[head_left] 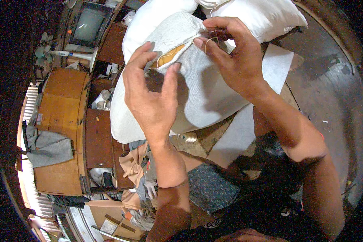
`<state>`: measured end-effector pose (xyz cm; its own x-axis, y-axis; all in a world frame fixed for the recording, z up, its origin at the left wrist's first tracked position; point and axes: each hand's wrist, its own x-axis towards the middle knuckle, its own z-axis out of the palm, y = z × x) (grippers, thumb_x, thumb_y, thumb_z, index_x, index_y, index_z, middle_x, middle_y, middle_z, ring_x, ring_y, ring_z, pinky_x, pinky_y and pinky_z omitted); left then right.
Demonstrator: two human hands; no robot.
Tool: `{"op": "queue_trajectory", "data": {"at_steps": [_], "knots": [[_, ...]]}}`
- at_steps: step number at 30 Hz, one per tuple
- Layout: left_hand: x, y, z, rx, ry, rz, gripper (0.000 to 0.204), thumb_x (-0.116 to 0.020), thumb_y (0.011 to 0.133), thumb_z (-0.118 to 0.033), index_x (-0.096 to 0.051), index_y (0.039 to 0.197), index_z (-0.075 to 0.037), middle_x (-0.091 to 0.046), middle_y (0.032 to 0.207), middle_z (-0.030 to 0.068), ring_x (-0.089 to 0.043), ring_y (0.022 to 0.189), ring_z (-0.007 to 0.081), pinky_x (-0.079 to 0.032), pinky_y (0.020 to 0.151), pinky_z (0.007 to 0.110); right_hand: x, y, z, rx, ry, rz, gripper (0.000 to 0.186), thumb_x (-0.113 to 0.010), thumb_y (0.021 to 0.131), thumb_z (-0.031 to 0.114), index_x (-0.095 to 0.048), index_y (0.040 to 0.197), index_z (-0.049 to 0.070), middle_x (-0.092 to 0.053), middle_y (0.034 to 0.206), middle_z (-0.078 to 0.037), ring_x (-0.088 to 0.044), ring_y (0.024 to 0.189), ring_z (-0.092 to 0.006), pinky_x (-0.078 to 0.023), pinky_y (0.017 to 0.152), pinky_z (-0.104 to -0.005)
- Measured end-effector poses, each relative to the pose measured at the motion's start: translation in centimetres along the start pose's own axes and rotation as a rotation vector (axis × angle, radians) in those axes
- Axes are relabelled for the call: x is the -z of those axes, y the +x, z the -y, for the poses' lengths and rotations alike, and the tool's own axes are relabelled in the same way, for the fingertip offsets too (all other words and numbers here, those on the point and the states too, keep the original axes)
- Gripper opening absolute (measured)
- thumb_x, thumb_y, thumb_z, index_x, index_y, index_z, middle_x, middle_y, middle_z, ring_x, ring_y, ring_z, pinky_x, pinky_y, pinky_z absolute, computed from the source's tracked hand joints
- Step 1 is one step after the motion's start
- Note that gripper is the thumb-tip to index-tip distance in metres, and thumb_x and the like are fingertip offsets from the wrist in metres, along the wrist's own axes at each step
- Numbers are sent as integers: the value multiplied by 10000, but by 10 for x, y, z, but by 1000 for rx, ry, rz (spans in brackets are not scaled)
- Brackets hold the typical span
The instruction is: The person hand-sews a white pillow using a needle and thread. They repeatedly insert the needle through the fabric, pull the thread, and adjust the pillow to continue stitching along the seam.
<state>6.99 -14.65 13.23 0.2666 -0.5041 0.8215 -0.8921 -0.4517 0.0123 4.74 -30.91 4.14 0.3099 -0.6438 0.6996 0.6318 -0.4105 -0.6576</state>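
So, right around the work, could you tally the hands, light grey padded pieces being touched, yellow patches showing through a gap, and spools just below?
Hands: 2, the left hand and the right hand
Light grey padded piece: 1
Yellow patch: 1
Spool: 1
Total: 5

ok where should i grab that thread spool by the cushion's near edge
Probably around the middle of the thread spool, finger and thumb across its round side, coming from the near side: it appears to lie on its side, and the pale grey knit cushion sits close on its far side.
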Motion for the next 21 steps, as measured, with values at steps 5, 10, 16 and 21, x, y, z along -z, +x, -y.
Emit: {"op": "queue_trajectory", "data": {"at_steps": [5, 10, 16, 21], "knots": [[0, -3, 0, 109, -4, -11, 357, -815, 816, -50, -701, 1153, -32, -707, 1196, 140, -656, 1083, 301, -500, 971, 405, -6, -2, -5, -1, 71, -20, 357, -843, 823, 170, -664, 1110, 54, -671, 999, -131, -682, 889, -306, -561, 787, -388], [-6, -2, -1, -43, 124, -18, 283, -823, 830, -65, -746, 1102, -43, -729, 1124, 106, -653, 1115, 264, -500, 996, 379, -2, -1, -4, 90, 6, -12, 350, -834, 826, 161, -656, 1113, 70, -667, 994, -131, -673, 877, -318, -547, 774, -410], [-5, -1, -5, -29, 130, -40, 192, -796, 846, -53, -763, 1035, -36, -739, 1066, 116, -669, 1054, 273, -509, 956, 376, 0, -3, 1, 123, -34, 0, 328, -814, 848, 79, -676, 1145, 65, -674, 1017, -79, -635, 881, -197, -521, 796, -320], [2, 6, 6, 74, -89, -74, 114, -758, 885, -42, -751, 994, -7, -741, 1015, 135, -687, 926, 253, -535, 878, 345, 0, -1, -3, 126, -55, -5, 314, -808, 863, 46, -695, 1157, 52, -676, 1015, -49, -609, 861, -129, -512, 804, -266]]}}
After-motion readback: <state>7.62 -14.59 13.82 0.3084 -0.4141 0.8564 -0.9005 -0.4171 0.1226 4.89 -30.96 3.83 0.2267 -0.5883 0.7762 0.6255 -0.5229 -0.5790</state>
